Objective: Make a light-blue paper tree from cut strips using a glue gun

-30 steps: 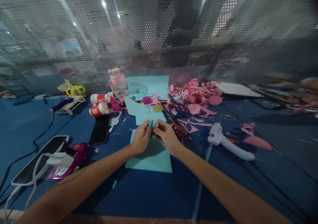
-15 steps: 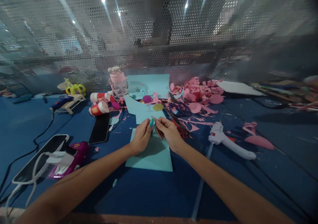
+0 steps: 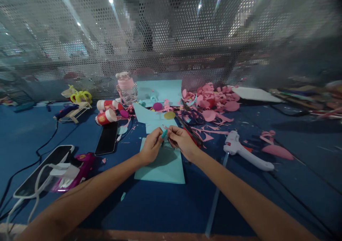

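A small pale scrap (image 3: 166, 134), thin and paper-like, is pinched between the fingertips of the left hand (image 3: 151, 147) and right hand (image 3: 182, 141), above a smooth teal paper sheet (image 3: 162, 167) on the blue bench (image 3: 165, 205). Fine shaping seems underway; steady fingertip control is called for next.

No text, brand or number can be read. The red-and-white glue tubes (image 3: 106, 117), at ten o'clock from the hands, carry an orange printed patch, too blurred to make out.
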Action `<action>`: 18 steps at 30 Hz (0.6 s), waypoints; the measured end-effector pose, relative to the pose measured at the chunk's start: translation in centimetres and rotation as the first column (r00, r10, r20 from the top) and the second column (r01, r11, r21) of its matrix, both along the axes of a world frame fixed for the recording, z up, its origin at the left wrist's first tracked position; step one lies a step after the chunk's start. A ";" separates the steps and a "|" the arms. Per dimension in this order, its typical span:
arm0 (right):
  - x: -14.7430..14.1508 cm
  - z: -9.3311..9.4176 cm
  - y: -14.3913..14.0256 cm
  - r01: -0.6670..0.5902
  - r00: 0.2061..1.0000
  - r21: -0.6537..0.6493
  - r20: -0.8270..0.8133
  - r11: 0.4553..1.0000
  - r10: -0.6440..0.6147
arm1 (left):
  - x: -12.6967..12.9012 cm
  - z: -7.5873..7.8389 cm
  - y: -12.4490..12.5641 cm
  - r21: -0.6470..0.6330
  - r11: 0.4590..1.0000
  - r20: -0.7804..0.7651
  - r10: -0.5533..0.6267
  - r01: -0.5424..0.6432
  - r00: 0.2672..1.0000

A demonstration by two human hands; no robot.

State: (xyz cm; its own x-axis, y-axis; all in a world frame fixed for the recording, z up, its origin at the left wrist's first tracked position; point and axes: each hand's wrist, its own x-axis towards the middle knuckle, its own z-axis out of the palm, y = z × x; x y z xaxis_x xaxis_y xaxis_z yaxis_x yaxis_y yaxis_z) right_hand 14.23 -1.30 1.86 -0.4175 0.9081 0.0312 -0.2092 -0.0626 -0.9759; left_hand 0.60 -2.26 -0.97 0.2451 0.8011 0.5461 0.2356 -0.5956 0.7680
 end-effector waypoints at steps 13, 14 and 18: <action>-0.3 -0.4 -0.2 -0.043 0.999 -0.087 -0.015 0.995 0.041 | 0.1 0.1 -0.1 0.052 0.999 0.005 0.015 -0.015 1.000; -0.3 -0.3 -0.2 -0.080 0.997 -0.140 -0.016 0.987 0.079 | 0.1 0.2 -0.1 0.072 0.997 0.012 0.016 -0.017 1.000; 0.1 0.3 -0.5 -0.259 0.964 -0.269 -0.019 0.928 0.264 | -0.2 0.1 0.1 0.164 0.985 0.045 0.052 -0.059 0.998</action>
